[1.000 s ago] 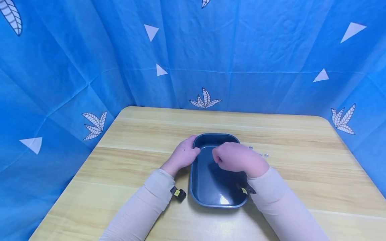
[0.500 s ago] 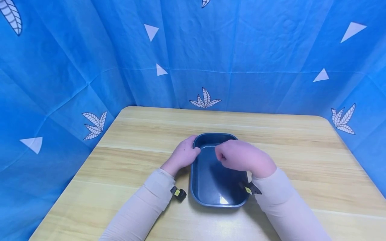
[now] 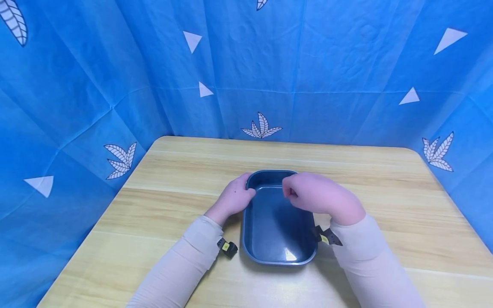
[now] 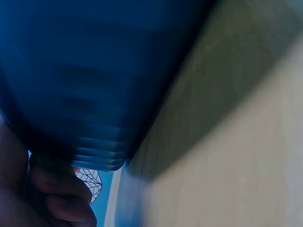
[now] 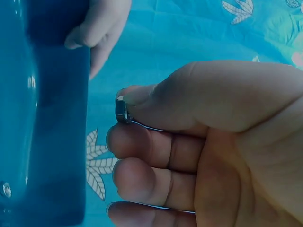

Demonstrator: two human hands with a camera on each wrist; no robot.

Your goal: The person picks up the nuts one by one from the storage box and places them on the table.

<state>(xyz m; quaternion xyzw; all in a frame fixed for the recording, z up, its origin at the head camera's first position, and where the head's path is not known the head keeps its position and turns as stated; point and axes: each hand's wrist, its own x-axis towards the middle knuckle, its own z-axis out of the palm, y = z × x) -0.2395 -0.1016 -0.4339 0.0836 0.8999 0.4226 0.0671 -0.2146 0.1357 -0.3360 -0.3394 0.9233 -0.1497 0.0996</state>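
Observation:
A dark blue rectangular tray (image 3: 269,231) sits on the wooden table. My left hand (image 3: 233,199) grips its far left rim, thumb on the inside and fingers on the outside. The left wrist view shows the tray's ribbed outer wall (image 4: 99,137) beside my curled fingers. Above the tray's right rim hovers my right hand (image 3: 319,192). Between its thumb and index finger it pinches a small shiny metal nut (image 5: 123,109), while the other fingers lie curled below. Another small metal nut (image 5: 5,189) shows against the tray's blue surface in the right wrist view.
The light wooden table (image 3: 404,205) stretches out around the tray. A blue patterned curtain (image 3: 327,64) hangs behind it and to the sides. Wrist cameras on dark straps, the left one (image 3: 230,248) close to the tray's left side, sit at both cuffs.
My right hand has moved right, from over the tray's middle to its right rim. It now covers the spot where several small shiny pieces showed earlier. The left hand has stayed put.

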